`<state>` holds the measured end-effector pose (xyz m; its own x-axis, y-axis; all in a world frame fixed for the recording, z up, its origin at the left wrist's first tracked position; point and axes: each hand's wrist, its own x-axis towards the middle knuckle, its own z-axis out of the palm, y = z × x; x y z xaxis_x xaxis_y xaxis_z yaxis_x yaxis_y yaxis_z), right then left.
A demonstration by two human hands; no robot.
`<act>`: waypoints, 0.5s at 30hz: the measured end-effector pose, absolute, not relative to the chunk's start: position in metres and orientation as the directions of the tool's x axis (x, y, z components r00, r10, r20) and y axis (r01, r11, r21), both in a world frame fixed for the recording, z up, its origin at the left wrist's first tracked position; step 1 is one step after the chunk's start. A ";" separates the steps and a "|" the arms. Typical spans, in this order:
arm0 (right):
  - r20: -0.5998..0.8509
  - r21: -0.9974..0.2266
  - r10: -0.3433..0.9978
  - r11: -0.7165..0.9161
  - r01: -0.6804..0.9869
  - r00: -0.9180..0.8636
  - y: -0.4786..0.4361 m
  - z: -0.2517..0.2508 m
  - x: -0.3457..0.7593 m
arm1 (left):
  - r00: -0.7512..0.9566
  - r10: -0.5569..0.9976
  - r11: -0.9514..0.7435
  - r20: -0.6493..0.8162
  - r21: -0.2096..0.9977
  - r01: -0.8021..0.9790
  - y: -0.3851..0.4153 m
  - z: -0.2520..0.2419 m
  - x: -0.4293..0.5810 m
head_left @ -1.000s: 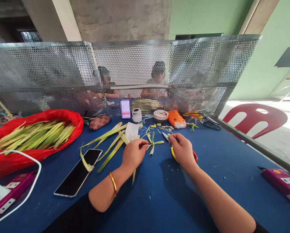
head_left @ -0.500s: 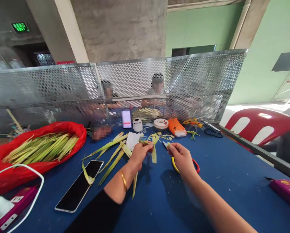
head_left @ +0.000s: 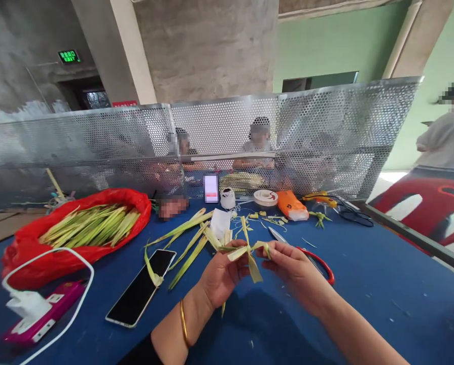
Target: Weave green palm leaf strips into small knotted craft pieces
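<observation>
While fingers (head_left: pixel 283 253) pinch leaf (head_left: pixel 255 271), scissors (head_left: pixel 277 235) crowd.

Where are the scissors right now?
In the head view, right of centre, the scissors lie on the blue table, partly hidden behind the right hand.

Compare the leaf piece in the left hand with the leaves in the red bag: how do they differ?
The leaf piece is held up in the left hand; the leaves lie in the red bag. The leaf piece has short arms pointing different ways; the leaves are long, lying roughly alongside one another. Both show green and yellowish tones.
</observation>
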<state>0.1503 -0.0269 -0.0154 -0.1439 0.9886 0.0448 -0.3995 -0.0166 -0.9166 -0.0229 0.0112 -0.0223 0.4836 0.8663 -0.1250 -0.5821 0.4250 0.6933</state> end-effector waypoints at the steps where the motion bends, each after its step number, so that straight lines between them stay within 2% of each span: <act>1: 0.051 -0.932 0.994 0.013 -0.362 -0.097 -0.027 -0.015 0.150 | 0.492 0.856 0.458 -0.160 0.678 -0.576 0.012 -0.025 -0.022; 6: 0.073 -0.960 0.997 0.064 -0.272 -0.023 -0.028 -0.011 0.150 | 0.546 0.806 0.560 -0.228 0.591 -0.580 0.014 -0.031 -0.021; 9: 0.002 -0.929 0.996 -0.033 -0.368 -0.093 -0.028 -0.013 0.150 | 0.524 0.827 0.538 -0.202 0.554 -0.636 0.015 -0.028 -0.022; 13: -0.079 -0.803 0.983 -0.162 -0.573 -0.168 -0.027 -0.018 0.150 | 0.481 0.868 0.453 -0.125 0.598 -0.661 0.015 -0.023 -0.022; 15: -0.099 -0.764 0.978 -0.192 -0.617 -0.182 -0.027 -0.019 0.150 | 0.474 0.876 0.417 -0.091 0.636 -0.649 0.014 -0.024 -0.022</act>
